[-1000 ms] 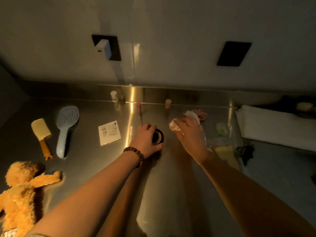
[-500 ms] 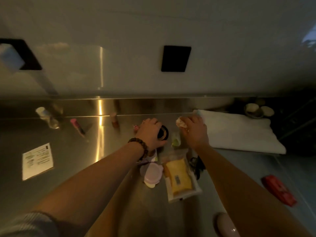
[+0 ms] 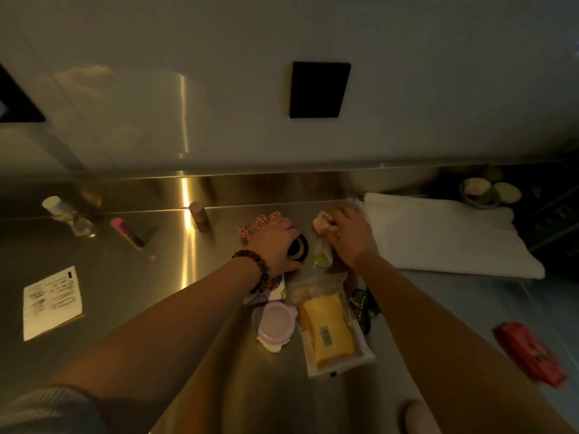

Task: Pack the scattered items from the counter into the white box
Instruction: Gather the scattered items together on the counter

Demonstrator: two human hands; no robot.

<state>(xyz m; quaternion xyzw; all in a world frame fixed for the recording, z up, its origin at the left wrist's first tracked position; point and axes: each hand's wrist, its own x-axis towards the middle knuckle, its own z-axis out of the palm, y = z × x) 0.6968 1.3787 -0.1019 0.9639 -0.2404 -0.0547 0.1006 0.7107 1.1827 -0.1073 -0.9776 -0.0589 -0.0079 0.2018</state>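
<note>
My left hand (image 3: 275, 242) grips a small round black item (image 3: 298, 247) with a gold ring, just above the steel counter (image 3: 131, 277). My right hand (image 3: 351, 233) holds a crumpled whitish item (image 3: 322, 223) beside it. The white box (image 3: 445, 233) lies flat to the right, its near-left corner close to my right hand. Below my hands lie a yellow packet in clear wrap (image 3: 332, 333), a round lilac container (image 3: 275, 321), a green-tinted packet (image 3: 322, 255) and a dark tangled item (image 3: 363, 305). A red-and-white patterned thing (image 3: 263, 220) peeks out behind my left hand.
Along the back edge stand a small clear bottle (image 3: 67, 214), a pink tube (image 3: 127, 231) and a brown cylinder (image 3: 199, 216). A white printed card (image 3: 53, 300) lies at left. A red packet (image 3: 529, 352) lies at right. Bowls (image 3: 479, 192) sit in the far right corner.
The view has swung right along the counter. Both hands have carried their items rightward, from the middle of the counter to beside the white box.
</note>
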